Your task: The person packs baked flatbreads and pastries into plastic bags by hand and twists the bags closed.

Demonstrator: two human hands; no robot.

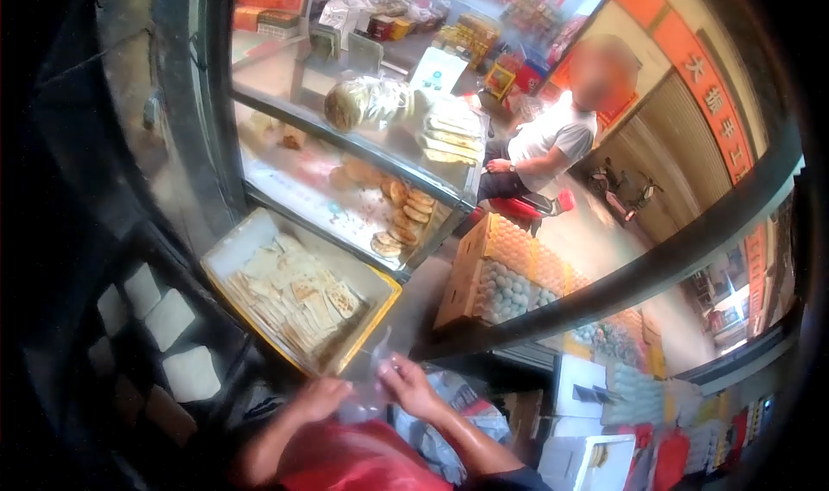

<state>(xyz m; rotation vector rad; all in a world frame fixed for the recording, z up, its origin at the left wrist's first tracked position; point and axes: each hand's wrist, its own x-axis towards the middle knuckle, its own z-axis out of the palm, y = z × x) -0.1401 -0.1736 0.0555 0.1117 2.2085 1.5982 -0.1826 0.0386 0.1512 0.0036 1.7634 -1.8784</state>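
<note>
A thin clear plastic bag [370, 402] stretches between my two hands, in front of my red clothing. My right hand [409, 387] is closed, pinching the bag's upper part. On the bag's other side, my left hand [323, 399] has its fingers curled at the edge of the plastic. Just beyond my hands stands a white box with a yellow rim [380, 316]. Many flat pieces of flatbread [298, 297] lie heaped inside it.
A glass display case [345, 145] holds round breads [404, 206]. Egg trays [505, 292] stand to the right, behind a dark slanting bar [639, 262]. Pale square dough pieces [192, 373] lie on a dark surface at left. A person [553, 137] sits outside.
</note>
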